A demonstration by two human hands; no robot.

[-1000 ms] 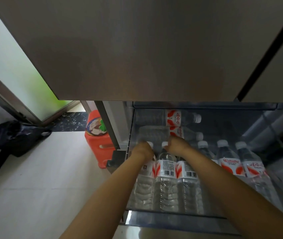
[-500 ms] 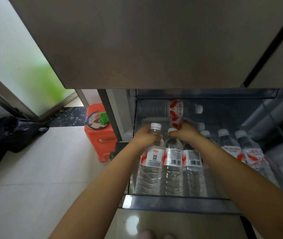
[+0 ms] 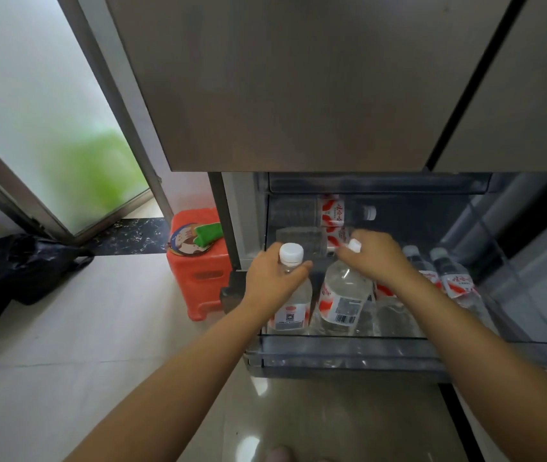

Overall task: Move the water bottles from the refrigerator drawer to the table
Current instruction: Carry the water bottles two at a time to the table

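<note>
The refrigerator drawer (image 3: 349, 360) is pulled out and holds several clear water bottles with white caps and red-and-white labels. My left hand (image 3: 272, 281) grips the neck of one upright bottle (image 3: 292, 311) at the drawer's left side, its cap showing above my fingers. My right hand (image 3: 375, 258) grips a second bottle (image 3: 344, 295) by its neck, and this one is tilted with its base lifted toward me. Two more bottles (image 3: 455, 281) stand to the right. Others lie on their sides at the back (image 3: 332, 213).
Grey refrigerator doors (image 3: 299, 85) hang closed above the drawer. An orange plastic stool (image 3: 202, 281) stands on the tiled floor just left of the fridge. A black bag (image 3: 22, 265) lies by a frosted glass door (image 3: 42, 121) at the far left.
Both hands have closed on bottle necks and raised their bottles out of the row. The right-hand bottle has tipped over at an angle. My view has pulled back and up.
</note>
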